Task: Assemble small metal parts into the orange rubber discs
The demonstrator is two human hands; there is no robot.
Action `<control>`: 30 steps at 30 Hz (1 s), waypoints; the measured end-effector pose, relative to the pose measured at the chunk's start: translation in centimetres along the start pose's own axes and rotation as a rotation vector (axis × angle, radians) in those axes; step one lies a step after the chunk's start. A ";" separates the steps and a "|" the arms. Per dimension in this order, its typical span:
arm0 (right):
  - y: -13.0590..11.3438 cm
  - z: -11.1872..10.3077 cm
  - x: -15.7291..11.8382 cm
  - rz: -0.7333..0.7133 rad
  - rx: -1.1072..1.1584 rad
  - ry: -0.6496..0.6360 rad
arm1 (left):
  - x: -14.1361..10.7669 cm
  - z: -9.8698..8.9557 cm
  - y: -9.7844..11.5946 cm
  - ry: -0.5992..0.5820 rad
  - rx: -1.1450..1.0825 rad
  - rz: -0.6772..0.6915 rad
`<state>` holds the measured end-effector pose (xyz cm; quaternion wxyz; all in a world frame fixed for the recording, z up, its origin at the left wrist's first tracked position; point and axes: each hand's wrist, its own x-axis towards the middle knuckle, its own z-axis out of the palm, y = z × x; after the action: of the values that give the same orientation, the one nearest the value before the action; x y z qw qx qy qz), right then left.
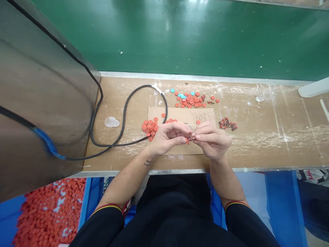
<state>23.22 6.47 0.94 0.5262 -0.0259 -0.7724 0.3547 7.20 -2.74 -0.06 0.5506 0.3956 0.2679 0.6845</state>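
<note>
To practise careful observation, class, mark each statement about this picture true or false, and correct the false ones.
1. The left hand and right hand meet above a cardboard sheet. True.
2. The right hand holds scissors. False: it pinches a small piece, too small to identify.
3. A black cable loops across the bench left of the hands. True.
4. All the discs on the bench are orange-red. False: turquoise discs lie among the orange-red discs.

We look forward and down from the person's head, close above the bench [257,151], with the left hand [168,139] and right hand [212,140] over its near half.
</note>
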 end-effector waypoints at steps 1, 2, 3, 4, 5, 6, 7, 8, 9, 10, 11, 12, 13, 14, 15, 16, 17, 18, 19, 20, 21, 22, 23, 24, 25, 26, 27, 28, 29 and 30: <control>0.0 0.0 0.0 0.006 0.017 0.003 | 0.0 0.0 -0.1 -0.017 0.016 0.021; -0.1 0.0 0.0 0.012 0.034 0.004 | 0.0 0.1 -0.2 -0.033 0.039 0.058; -0.1 0.1 -0.1 0.018 0.050 0.005 | 0.0 0.2 -0.3 -0.043 0.069 0.108; -0.2 0.1 -0.1 0.023 0.067 0.005 | 0.0 0.3 -0.5 -0.048 0.106 0.169; -0.2 0.2 -0.1 0.029 0.085 0.004 | -0.1 0.4 -0.7 -0.049 0.146 0.234; -0.3 0.2 -0.1 0.037 0.102 0.002 | -0.1 0.5 -0.9 -0.049 0.185 0.295; -0.3 0.3 0.0 0.045 0.118 0.002 | -0.1 0.6 -1.1 -0.048 0.222 0.346; -0.3 0.3 0.0 0.049 0.134 0.004 | -0.1 0.7 -1.3 -0.048 0.252 0.387; -0.4 0.4 0.0 0.054 0.149 0.007 | -0.1 0.7 -1.4 -0.052 0.276 0.416; -0.4 0.5 0.0 0.056 0.160 0.009 | -0.1 0.8 -1.5 -0.058 0.293 0.433; -0.4 0.6 0.0 0.057 0.169 0.010 | -0.2 0.9 -1.6 -0.063 0.304 0.441; -0.4 0.7 0.0 0.057 0.175 0.009 | -0.2 0.9 -1.6 -0.067 0.312 0.443; -0.5 0.7 0.0 0.057 0.180 0.006 | -0.2 1.0 -1.6 -0.068 0.316 0.442; -0.5 0.8 0.0 0.055 0.184 0.004 | -0.2 1.0 -1.5 -0.068 0.318 0.441; -0.5 0.8 -0.1 0.053 0.188 0.003 | -0.2 1.1 -1.5 -0.064 0.320 0.441; -0.5 0.9 -0.1 0.053 0.191 0.002 | -0.2 1.1 -1.5 -0.057 0.322 0.443; -0.6 0.9 -0.1 0.054 0.193 0.003 | -0.1 1.2 -1.5 -0.050 0.325 0.445; -0.6 0.9 -0.1 0.054 0.197 0.004 | -0.1 1.2 -1.5 -0.046 0.328 0.447; -0.6 1.0 -0.2 0.055 0.202 0.005 | -0.1 1.2 -1.5 -0.044 0.331 0.446; -0.5 1.0 -0.2 0.057 0.206 0.005 | -0.1 1.2 -1.5 -0.043 0.333 0.444; -0.5 1.1 -0.2 0.059 0.210 0.006 | -0.1 1.2 -1.5 -0.042 0.335 0.440; -0.5 1.1 -0.2 0.058 0.213 0.009 | -0.1 1.2 -1.5 -0.040 0.337 0.435; -0.5 1.2 -0.2 0.057 0.215 0.011 | -0.2 1.1 -1.4 -0.038 0.337 0.429; -0.5 1.2 -0.2 0.058 0.216 0.012 | -0.2 1.1 -1.4 -0.035 0.334 0.425; -0.5 1.2 -0.2 0.062 0.214 0.012 | -0.3 1.0 -1.4 -0.031 0.332 0.420; -0.4 1.2 -0.3 0.063 0.210 0.009 | -0.4 0.9 -1.4 -0.026 0.331 0.414; -0.4 1.2 -0.3 0.064 0.201 0.003 | -0.4 0.8 -1.5 -0.017 0.333 0.408; -0.3 1.2 -0.4 0.067 0.187 -0.001 | -0.5 0.6 -1.5 -0.007 0.339 0.399; -0.2 1.3 -0.5 0.068 0.173 -0.003 | -0.5 0.5 -1.5 0.005 0.347 0.389; -0.1 1.3 -0.5 0.066 0.162 -0.003 | -0.5 0.3 -1.6 0.019 0.356 0.381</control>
<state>22.39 5.46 0.34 0.5133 -0.0081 -0.7407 0.4334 8.32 -2.88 -1.33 0.3308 0.5230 0.3099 0.7218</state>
